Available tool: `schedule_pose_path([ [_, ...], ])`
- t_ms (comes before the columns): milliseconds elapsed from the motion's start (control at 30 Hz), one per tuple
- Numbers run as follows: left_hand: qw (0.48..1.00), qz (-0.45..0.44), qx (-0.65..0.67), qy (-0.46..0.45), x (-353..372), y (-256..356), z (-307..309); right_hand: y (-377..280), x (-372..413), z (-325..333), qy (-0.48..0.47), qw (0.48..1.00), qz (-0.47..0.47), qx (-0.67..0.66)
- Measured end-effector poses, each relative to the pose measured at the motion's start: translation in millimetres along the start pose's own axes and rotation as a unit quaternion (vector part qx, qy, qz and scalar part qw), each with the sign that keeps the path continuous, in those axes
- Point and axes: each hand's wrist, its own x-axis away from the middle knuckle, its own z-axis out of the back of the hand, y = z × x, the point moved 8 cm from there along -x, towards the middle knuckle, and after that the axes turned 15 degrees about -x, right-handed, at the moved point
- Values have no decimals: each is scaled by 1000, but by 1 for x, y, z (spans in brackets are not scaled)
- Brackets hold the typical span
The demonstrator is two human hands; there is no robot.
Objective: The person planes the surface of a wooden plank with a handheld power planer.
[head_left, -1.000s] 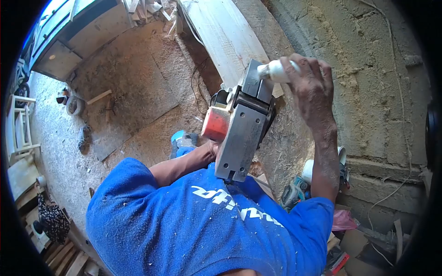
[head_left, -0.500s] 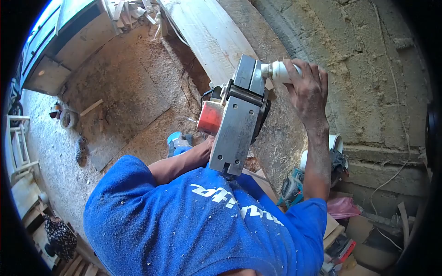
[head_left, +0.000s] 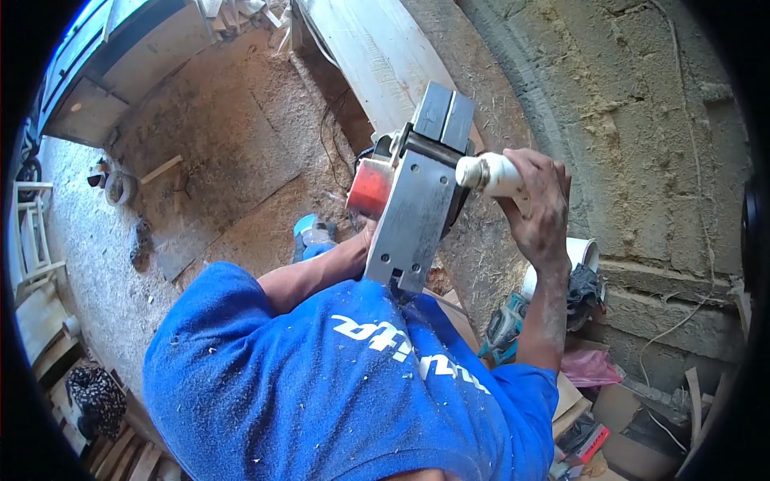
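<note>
The person holds a planer (head_left: 413,208) up in front of the chest, turned so its grey metal sole faces the camera. The sole runs slantwise, its low end just above the blue shirt (head_left: 337,385) and its dark front end up toward the plank (head_left: 377,56). A red housing (head_left: 370,188) shows at the planer's left side.

The right hand (head_left: 539,210) is closed in a full fist round a white-handled tool (head_left: 489,172). The handle's rounded end points left and lies at the right edge of the sole, about halfway along it. Whether it touches the metal cannot be told, and the tool's working end is hidden inside the fist. The hand and forearm are dusted with sawdust.

The left hand (head_left: 366,240) reaches in from the left and goes behind the planer's lower left edge. Only the wrist and heel of the hand show, so how the fingers lie cannot be told.

Below lies a floor (head_left: 216,160) thick with sawdust and shavings, with a blue shoe (head_left: 313,232) just left of the planer. The plank leans away at the top of the view beside a rough block wall (head_left: 642,120). At the foot of the wall, under the right forearm, are a teal power tool (head_left: 505,333), a white cup (head_left: 581,252) and a pink bag (head_left: 589,369).
</note>
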Motion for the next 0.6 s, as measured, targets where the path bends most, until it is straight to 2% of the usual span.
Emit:
schedule_pose_path([
  [67,1000,2,-21,-6,-12,-1,9,-16,3,6,-8,1000,2,-10],
  [133,999,9,-40,-11,-23,-7,17,-38,6,4,-62,997,40,-7],
  [267,995,4,-90,-31,-27,-19,35,-64,11,-26,-106,989,106,-8],
  [300,994,1,-102,-38,-16,-27,35,-66,8,-28,-80,988,127,29],
  [333,993,-2,-113,-44,-18,-33,32,-60,2,-28,-81,989,124,28],
  [400,990,-6,-134,-53,-16,-38,43,-44,-9,-22,-38,991,71,107],
  [467,985,-24,-162,-58,-11,-45,40,-40,1,-18,-43,991,78,104],
  [533,981,-40,-183,-58,-18,-49,38,-40,21,-20,-59,996,72,17],
  [600,974,-50,-210,-64,4,-59,49,-24,34,-17,-40,997,57,16],
])
